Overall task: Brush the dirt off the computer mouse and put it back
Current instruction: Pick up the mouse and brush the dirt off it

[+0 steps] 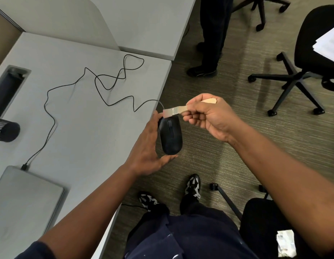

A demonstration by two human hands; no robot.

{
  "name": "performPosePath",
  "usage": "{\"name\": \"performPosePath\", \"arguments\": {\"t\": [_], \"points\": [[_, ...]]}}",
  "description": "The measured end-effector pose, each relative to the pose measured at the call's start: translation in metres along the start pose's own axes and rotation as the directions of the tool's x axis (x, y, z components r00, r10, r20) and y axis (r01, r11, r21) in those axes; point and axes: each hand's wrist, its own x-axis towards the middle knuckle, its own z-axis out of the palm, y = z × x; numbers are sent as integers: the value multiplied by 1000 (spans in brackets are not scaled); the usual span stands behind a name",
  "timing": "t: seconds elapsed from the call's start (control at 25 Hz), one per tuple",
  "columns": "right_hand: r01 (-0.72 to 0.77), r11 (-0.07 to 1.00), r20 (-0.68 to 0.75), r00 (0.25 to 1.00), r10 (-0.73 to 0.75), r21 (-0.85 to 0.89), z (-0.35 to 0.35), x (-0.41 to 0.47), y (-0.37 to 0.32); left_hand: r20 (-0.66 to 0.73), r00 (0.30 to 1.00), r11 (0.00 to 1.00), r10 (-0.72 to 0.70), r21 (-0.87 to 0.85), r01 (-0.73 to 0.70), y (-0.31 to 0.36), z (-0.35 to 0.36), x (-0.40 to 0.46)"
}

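A black wired computer mouse is held off the desk's right edge, over the carpet. My left hand holds it from the left side, thumb under its near end and fingers along its far end. My right hand grips a small wooden brush by the handle. The pale bristles touch the mouse's front end near the scroll wheel. The mouse's black cable runs in loops across the grey desk to a closed laptop.
A dark cylinder lies at the desk's left edge beside a cable slot. A standing person's legs are beyond the desk. Black office chairs stand right, one bearing papers. My feet and another chair are below.
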Motion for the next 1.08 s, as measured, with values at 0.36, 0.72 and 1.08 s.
{"name": "performPosePath", "arguments": {"t": [0.36,0.72,1.08], "points": [[102,995,13,995,-102,-5,-2,-2,-4,-1,999,999,-38,8,38,-4,0,-1],[138,959,-83,983,-163,-248,-3,2,-6,22,998,998,-57,23,56,-7,2,1],[163,879,-11,982,-188,-447,9,3,-13,25,998,994,54,90,-56,-10,8,-5]]}}
